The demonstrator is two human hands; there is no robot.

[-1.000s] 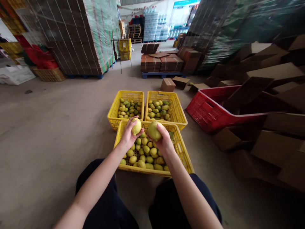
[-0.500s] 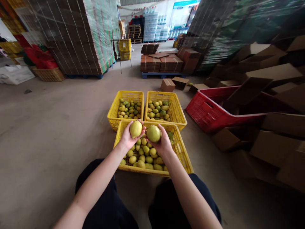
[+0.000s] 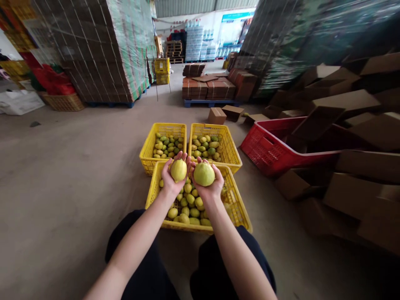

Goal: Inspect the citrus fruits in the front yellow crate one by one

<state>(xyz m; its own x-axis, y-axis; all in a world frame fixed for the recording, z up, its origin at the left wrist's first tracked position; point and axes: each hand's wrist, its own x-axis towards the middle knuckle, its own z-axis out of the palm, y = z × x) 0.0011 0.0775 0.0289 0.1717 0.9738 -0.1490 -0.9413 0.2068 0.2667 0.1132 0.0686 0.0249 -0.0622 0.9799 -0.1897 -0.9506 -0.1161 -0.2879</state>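
Observation:
My left hand cups a yellow lemon, its fingers curled around the far side. In my right hand rests a larger, rounder, greener lemon. Both hands are raised side by side, palms up, over the front yellow crate. Loose lemons in yellow and green cover much of that crate's floor. Beyond it, two more yellow crates stand side by side: the back left crate and the back right crate, both holding smaller yellow and green fruit.
To the right, a red crate stands against heaped open cardboard boxes. Farther off, flattened cartons lie on a blue pallet. Wrapped stacks rise at the left, with a wicker basket beside them. My knees flank the front crate.
My right hand has turned more palm up beneath its lemon. Both hands are still holding their fruit close together. The view has tilted up slightly.

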